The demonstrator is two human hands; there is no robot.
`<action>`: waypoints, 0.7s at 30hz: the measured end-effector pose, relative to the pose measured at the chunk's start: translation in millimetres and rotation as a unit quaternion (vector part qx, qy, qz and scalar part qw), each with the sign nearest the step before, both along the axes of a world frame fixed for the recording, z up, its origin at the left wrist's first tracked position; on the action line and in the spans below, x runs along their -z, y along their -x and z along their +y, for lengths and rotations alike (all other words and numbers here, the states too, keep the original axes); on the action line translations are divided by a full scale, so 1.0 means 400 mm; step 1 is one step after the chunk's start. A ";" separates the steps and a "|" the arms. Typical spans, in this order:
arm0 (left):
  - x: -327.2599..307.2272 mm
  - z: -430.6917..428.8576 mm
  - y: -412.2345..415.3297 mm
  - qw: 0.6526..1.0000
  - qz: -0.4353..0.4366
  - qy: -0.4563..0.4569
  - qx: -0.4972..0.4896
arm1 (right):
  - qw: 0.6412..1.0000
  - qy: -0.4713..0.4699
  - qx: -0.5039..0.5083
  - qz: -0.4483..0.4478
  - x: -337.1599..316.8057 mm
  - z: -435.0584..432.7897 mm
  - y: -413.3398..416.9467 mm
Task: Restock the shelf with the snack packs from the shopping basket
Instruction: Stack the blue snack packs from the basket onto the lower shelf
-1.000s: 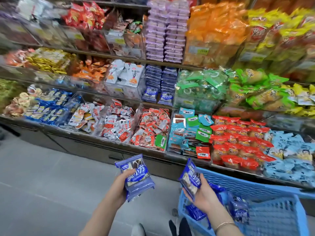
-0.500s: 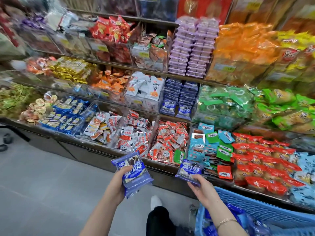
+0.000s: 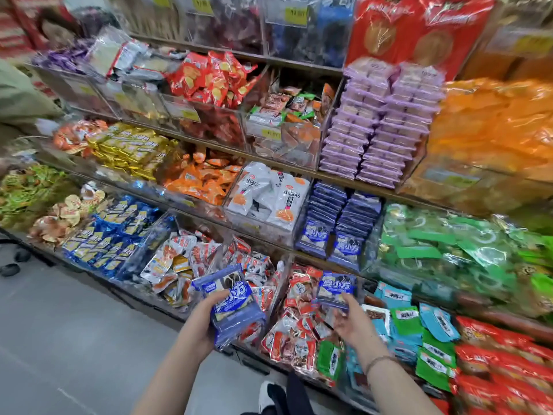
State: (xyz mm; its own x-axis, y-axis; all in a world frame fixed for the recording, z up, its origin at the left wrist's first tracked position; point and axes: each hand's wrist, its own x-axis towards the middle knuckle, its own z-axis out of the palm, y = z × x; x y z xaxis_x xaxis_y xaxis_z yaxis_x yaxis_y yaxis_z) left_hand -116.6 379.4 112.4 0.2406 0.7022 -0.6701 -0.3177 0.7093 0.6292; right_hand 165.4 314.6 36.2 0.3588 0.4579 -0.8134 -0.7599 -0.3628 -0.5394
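The left hand [image 3: 203,319] grips a small stack of blue snack packs [image 3: 232,301]. The right hand [image 3: 354,322] pinches a single blue pack [image 3: 335,289] by its lower edge, over the bin of red-and-white sachets [image 3: 299,327]. The matching blue rows [image 3: 338,226] sit one shelf higher. That light pinch could slip and drop the pack among the wrong sachets.

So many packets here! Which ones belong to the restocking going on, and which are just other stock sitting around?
Part of the job:
- left hand holding a stack of blue packs
- right hand pinching a single blue pack
- matching blue rows on the middle shelf

Just sitting there:
- purple packs
- white packs
- green packs
- red packs
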 end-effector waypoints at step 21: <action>0.042 0.240 -0.049 0.998 0.049 0.015 0.045 | 0.988 -0.036 0.150 -0.032 0.017 0.242 -0.091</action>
State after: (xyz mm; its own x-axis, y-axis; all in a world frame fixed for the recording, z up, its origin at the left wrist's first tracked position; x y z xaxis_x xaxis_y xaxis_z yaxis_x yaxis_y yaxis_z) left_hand -97.0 475.6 95.7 0.2341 0.6601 -0.7137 -0.1898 0.7510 0.6324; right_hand 201.8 411.3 29.3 0.5366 0.3783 -0.7542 -0.7910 -0.0858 -0.6058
